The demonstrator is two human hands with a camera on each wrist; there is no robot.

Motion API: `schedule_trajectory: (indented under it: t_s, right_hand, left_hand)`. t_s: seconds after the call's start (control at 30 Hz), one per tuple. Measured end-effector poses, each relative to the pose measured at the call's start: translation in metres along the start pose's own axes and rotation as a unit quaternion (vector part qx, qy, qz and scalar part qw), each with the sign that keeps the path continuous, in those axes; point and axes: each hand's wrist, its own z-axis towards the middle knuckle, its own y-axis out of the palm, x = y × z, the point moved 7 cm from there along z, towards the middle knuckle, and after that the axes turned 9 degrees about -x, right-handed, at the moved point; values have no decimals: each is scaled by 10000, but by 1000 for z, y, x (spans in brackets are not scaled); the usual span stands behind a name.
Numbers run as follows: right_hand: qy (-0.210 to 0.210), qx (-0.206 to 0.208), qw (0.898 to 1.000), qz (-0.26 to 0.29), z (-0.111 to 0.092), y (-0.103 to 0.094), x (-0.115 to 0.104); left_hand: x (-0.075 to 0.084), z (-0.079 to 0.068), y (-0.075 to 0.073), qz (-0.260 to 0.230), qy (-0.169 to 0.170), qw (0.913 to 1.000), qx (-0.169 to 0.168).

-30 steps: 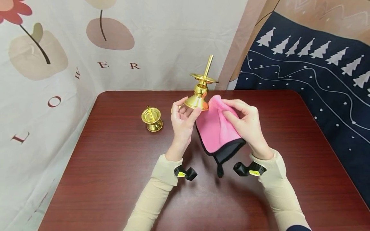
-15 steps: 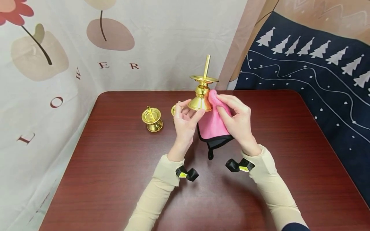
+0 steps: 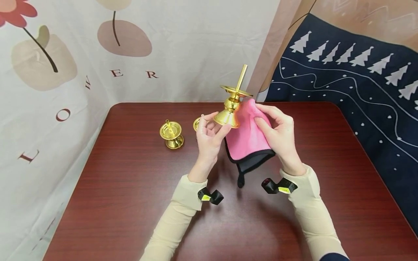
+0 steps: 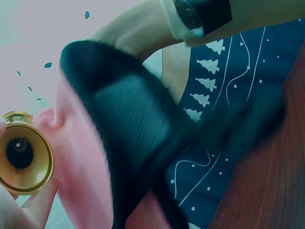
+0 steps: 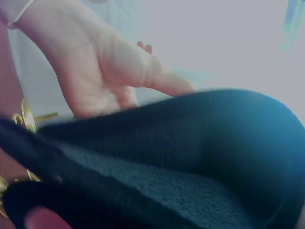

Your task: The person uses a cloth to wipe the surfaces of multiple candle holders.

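In the head view my left hand (image 3: 210, 139) holds a shiny gold candlestick (image 3: 232, 105) by its flared base, raised above the table and tilted to the right. The left wrist view looks into the hollow underside of that candlestick (image 4: 25, 160). My right hand (image 3: 280, 134) pinches a pink cloth (image 3: 249, 134) with a black edge and dark grey back, its upper part right beside the candlestick's base and stem. The cloth's dark side (image 5: 181, 157) fills much of the right wrist view, where the left hand (image 5: 95, 67) shows behind it.
A second gold candlestick (image 3: 172, 135) stands upright on the brown table (image 3: 130, 203), left of my left hand. Part of another gold piece (image 3: 197, 124) shows behind the left fingers. Printed curtains (image 3: 196, 43) rise behind the table.
The right hand with the cloth moved left and up against the candlestick, then back to the right. The candlestick shifted slightly right, straightened, then tilted right again.
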Motion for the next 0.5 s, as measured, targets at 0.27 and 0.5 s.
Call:
schedule_trajectory:
  t_s: [0.27, 0.5]
  right_hand:
    - [214, -150, 9997, 0, 4, 11, 5]
    - [271, -1086, 9877, -1096, -1, 13, 4]
  left_hand:
    - [0, -1, 7, 69, -227, 9996, -160]
    - [-1, -1, 1, 44, -265, 9996, 122]
